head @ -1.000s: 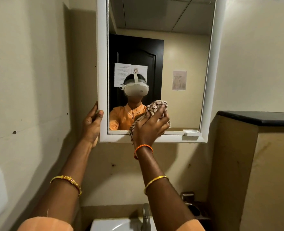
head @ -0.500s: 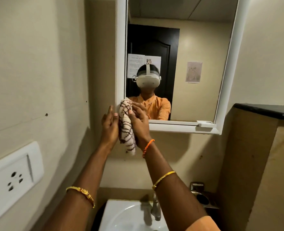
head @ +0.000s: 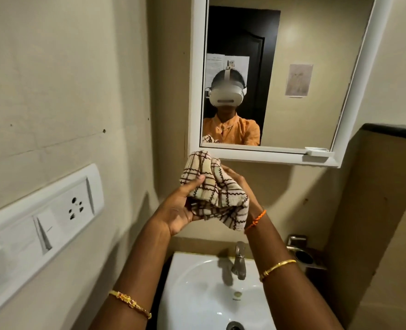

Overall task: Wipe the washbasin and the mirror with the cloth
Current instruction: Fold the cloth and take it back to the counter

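Observation:
A cream cloth (head: 215, 189) with brown checks is bunched between both my hands, just below the mirror's lower left corner and off the glass. My left hand (head: 178, 208) cups it from the left with the thumb on top. My right hand (head: 241, 184) grips it from the right, mostly hidden behind the fabric. The white-framed mirror (head: 299, 67) hangs on the wall above. The white washbasin (head: 197, 289) sits directly below my arms, with a metal tap (head: 238, 260) at its back.
A white switch and socket panel (head: 37, 222) is fixed to the left wall. A metal soap holder (head: 302, 253) sits right of the tap. A beige partition with a dark ledge (head: 392, 128) stands close on the right.
My right hand left the mirror glass with the cloth and came down to the left. My left hand let go of the mirror frame and now holds the cloth too.

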{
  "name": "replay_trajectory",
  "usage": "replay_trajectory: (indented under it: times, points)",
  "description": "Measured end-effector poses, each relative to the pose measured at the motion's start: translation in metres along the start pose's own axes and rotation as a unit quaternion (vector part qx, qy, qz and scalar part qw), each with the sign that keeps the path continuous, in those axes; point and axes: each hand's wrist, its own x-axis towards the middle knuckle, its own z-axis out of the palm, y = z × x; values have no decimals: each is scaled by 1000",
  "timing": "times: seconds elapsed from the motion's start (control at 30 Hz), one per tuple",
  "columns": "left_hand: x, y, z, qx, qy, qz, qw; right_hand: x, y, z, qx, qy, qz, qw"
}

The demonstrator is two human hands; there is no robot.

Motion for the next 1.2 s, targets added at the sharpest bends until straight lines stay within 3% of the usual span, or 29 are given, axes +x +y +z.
replay_trajectory:
  times: [0.07, 0.13, 0.2, 0.27, 0.33, 0.47, 0.67, 0.8, 0.9, 1.07, 1.2]
  points:
    - [-5, -13, -5, -1, 36, -17, 999, -5, 3, -7, 70, 54, 76, 993]
    - [-12, -24, -10, 4, 65, -29, 997, -22, 16, -23, 78, 46, 157, 984]
    - [-17, -35, -14, 8, 72, -40, 997, -43, 29, -38, 51, -18, 268, 962]
    - [-22, -43, -14, 20, 60, -66, 996, -57, 34, -44, 34, -85, 303, 949]
    - [-26, -48, -13, 28, 42, -94, 994, -64, 37, -45, 47, -95, 293, 950]
    - [-27, -50, -12, 10, 20, -125, 992, -66, 35, -52, 86, -26, 272, 958]
    - [-25, -45, 9, -4, -55, -172, 984, -69, 10, -69, 105, 9, 224, 969]
    - [-8, -26, 37, -44, -122, -133, 983, -63, -29, -89, 57, -4, 167, 984]
    - [5, -8, 76, 6, -153, -95, 984, -57, -62, -116, 10, 50, 151, 987]
    - [35, 5, 154, 71, -132, -47, 988, -57, -113, -176, -19, 36, 130, 991]
    - [71, 4, 239, 69, -72, 15, 995, -49, -155, -241, -82, 140, 73, 984]
